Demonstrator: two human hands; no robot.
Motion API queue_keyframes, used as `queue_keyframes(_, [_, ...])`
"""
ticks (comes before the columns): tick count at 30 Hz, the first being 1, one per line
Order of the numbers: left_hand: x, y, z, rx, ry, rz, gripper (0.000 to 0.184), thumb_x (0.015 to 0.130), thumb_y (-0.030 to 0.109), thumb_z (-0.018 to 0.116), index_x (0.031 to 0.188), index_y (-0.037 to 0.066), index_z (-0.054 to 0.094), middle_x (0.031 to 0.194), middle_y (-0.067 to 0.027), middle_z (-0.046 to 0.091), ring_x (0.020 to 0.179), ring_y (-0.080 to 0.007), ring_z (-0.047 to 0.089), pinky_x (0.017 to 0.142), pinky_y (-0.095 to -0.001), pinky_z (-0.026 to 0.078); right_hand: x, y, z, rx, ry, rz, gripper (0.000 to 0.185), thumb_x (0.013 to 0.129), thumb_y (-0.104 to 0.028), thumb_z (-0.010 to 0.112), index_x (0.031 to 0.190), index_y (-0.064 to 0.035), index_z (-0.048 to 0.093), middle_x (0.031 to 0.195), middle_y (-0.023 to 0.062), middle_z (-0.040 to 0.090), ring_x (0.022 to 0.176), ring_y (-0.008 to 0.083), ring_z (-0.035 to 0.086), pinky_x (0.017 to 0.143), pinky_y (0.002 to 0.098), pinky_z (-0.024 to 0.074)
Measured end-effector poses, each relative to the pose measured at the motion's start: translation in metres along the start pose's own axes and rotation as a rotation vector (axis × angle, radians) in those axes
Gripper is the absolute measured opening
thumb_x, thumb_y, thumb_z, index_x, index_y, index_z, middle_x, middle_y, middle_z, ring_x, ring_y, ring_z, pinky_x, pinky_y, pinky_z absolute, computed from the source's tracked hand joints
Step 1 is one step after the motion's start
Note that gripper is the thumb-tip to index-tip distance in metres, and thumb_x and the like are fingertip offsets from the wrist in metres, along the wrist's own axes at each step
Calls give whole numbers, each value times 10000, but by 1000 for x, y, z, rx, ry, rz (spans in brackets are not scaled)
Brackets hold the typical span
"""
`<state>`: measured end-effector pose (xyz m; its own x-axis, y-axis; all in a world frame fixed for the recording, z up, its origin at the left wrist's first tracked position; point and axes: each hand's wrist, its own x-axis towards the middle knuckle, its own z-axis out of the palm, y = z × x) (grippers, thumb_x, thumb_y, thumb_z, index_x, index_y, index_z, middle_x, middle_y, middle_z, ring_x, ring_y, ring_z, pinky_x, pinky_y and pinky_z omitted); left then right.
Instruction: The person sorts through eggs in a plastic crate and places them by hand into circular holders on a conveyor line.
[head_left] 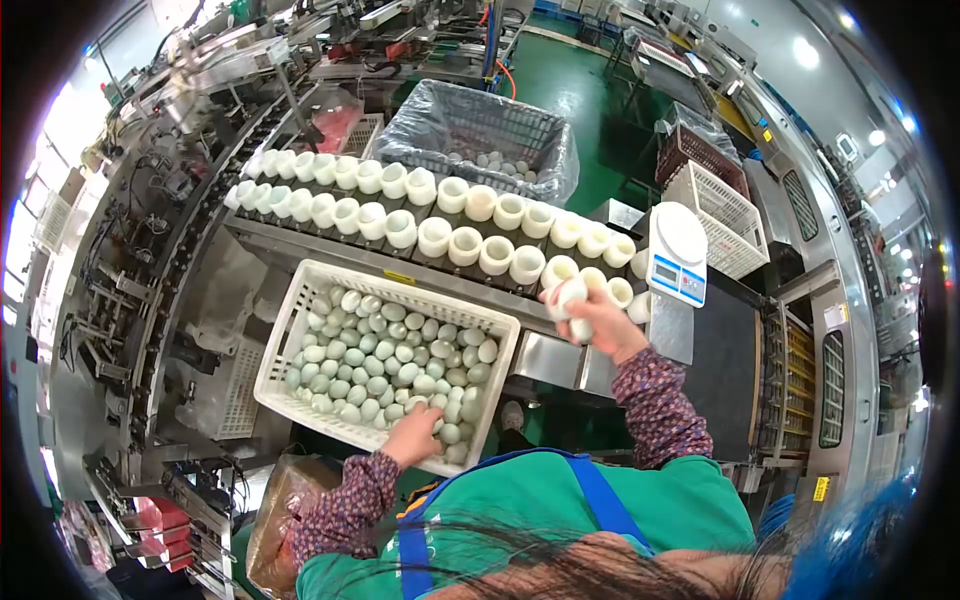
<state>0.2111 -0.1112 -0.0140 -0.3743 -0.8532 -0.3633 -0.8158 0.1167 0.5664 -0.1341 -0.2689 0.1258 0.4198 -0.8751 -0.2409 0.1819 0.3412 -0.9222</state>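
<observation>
Head view: right hand [606,326] curls around pale eggs [572,291]; left hand [414,436] touches crated eggs [384,361], grip unclear.

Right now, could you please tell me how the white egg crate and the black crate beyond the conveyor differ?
The white egg crate has bare walls, while the black crate is draped in clear plastic. Many pale eggs spread across the white egg crate; the black crate shows only a small cluster of pale objects. Both have open tops and perforated walls.
</observation>
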Motion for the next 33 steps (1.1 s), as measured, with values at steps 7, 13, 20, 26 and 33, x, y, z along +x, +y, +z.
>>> queue_keyframes(7, [4, 18, 17, 34, 133, -167, 576, 709, 102, 657, 1265, 79, 509, 1206, -268, 455, 927, -496, 605, 804, -545, 513, 109, -6, -81, -399, 593, -252, 482, 781, -276, 826, 1107, 34, 652, 1055, 76, 597, 762, 137, 628, 656, 270, 520])
queue_keyframes(13, [8, -16, 28, -171, 240, -187, 450, 737, 146, 645, 1187, 134, 617, 1173, -199, 539, 1000, -410, 608, 877, -455, 518, 165, 32, -111, -513, 625, -364, 436, 742, -274, 847, 1034, 5, 681, 1028, 98, 627, 730, 188, 648, 511, 308, 515])
queue_keyframes(20, [23, 26, -27, -1391, 339, -362, 319, 939, 133, 591, 1254, 87, 571, 1023, -141, 695, 670, -106, 623, 502, -225, 466, 137, -25, -117, -672, 771, -361, 300, 819, -164, 680, 1085, -49, 598, 944, 161, 655, 719, 287, 672, 630, 397, 542])
queue_keyframes(26, [110, 116, -82, -1114, 291, -181, 241, 913, 179, 694, 1119, 74, 626, 918, -46, 666, 763, -93, 641, 610, -226, 502, 148, 21, -141, -1182, 772, -285, 322, 842, -178, 613, 1149, -89, 650, 1086, 221, 638, 1007, 398, 637, 862, 479, 526])
queue_keyframes(33, [242, 174, -78, -328, 549, 406, 292, 852, 171, 707, 1101, 39, 630, 979, -111, 612, 819, -248, 642, 744, -363, 523, 101, 7, -130, -1186, 601, -318, 362, 839, -189, 658, 1179, -64, 663, 1205, 170, 634, 1078, 376, 633, 914, 441, 521])
